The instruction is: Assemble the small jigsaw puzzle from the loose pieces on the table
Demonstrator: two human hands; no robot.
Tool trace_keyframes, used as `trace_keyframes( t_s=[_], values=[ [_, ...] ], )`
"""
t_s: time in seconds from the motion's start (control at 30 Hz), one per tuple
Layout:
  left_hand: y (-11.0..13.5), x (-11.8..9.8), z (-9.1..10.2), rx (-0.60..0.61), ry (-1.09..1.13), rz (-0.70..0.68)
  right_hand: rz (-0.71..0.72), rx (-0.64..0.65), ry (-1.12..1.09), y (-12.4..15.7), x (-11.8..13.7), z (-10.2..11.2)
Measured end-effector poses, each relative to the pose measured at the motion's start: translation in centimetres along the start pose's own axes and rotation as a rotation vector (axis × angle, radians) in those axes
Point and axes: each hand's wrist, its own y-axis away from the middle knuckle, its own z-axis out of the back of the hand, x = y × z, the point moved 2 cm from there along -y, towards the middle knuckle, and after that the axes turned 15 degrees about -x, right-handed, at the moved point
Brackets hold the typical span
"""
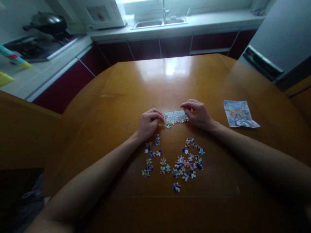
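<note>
Head view, two hands (148, 122) (198, 114), one part-built puzzle (176, 117)

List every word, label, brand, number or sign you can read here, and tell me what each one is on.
No text can be read anywhere in this view.
Printed sheet on the right: any lettering at its top is too blurred to read.
Joined puzzle section and loose pieces: printed patterns, too small to make out any text.
White appliance by the sink: no legible brand or label.
</note>
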Motion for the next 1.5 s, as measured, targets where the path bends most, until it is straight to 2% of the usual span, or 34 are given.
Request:
trace_keyframes(
  t_s=[0.27, 1.27, 1.5],
  values=[
    [-0.01, 0.30, -0.02, -0.040, 0.032, 0.051, 0.001, -0.006, -0.021, 0.01, -0.13, 0.12],
    [0.16, 0.66, -0.12, -0.052, 0.055, 0.038, 0.033, 0.007, -0.016, 0.15, -0.39, -0.08],
    [-0.04, 0.95, 0.04, -0.096, 0.078, 0.104, 0.062, 0.004, -0.017, 0.14, -0.39, -0.12]
  ],
)
